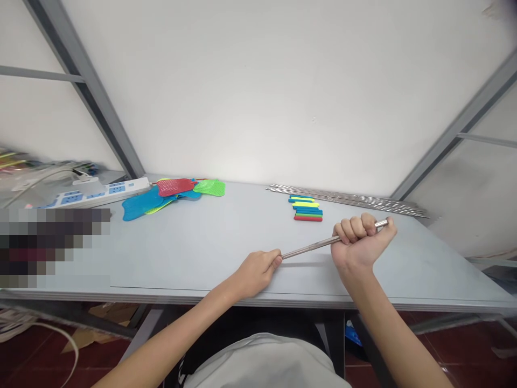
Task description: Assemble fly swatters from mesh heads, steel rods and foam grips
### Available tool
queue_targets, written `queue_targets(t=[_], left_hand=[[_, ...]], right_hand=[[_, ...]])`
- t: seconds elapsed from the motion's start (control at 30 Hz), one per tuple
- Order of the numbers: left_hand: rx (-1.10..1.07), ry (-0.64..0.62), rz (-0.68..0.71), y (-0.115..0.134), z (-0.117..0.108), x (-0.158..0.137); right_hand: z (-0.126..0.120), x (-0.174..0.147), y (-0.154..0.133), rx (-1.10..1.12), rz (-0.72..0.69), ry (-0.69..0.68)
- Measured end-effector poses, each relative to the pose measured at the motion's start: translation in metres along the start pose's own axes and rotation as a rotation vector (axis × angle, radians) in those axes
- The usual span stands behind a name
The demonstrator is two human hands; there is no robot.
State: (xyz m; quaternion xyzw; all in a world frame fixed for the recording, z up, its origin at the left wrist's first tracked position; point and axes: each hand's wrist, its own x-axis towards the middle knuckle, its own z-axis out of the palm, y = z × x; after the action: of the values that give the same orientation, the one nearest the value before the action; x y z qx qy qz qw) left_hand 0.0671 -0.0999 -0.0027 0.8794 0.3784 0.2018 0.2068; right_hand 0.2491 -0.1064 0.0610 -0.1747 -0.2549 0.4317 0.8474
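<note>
Both hands grip a slim metal telescopic rod (309, 248) held above the grey table, sloping up to the right. My left hand (258, 271) is closed round its thinner end. Farther right, my right hand (357, 242) wraps the thicker end, with the thumb against the tip. Beyond the rod lie several short coloured tubes (308, 210) in blue, yellow, green and red. Behind them a bundle of metal rods (347, 198) lies along the back of the table. Flat plastic fly swatter heads (175, 187) in red, blue, green and yellow are piled at the back left.
The grey table (181, 253) meets a white wall panel behind. A white power strip (109, 191) lies at the left beside the swatter heads. Grey metal posts (92, 97) stand at both sides. A pixelated patch hides part of the left side.
</note>
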Motion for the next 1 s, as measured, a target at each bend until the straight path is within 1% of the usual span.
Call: queue_targets(t=[0.13,0.3,0.47,0.57,0.7,0.87,1.0], left_hand=[[0.003,-0.014,0.003,-0.001,0.001,0.000],[0.015,-0.021,0.004,-0.001,0.000,0.000],[0.051,-0.021,0.009,-0.001,0.001,0.000],[0.064,-0.021,0.004,-0.001,0.001,0.001],[0.063,-0.018,0.013,0.000,0.000,0.000],[0.052,-0.021,0.033,0.001,0.000,0.000],[0.070,-0.017,0.039,0.003,-0.001,0.000]], right_hand=[[0.001,-0.004,0.005,-0.011,0.005,0.003],[0.000,-0.006,0.010,-0.008,0.013,0.037],[-0.003,-0.008,0.021,0.017,0.082,0.073],[-0.007,-0.010,0.027,0.033,0.097,0.086],[-0.009,-0.019,0.036,0.067,0.115,0.072],[-0.006,-0.036,0.046,0.098,0.135,0.048],[-0.006,-0.033,0.045,0.108,0.149,0.066]])
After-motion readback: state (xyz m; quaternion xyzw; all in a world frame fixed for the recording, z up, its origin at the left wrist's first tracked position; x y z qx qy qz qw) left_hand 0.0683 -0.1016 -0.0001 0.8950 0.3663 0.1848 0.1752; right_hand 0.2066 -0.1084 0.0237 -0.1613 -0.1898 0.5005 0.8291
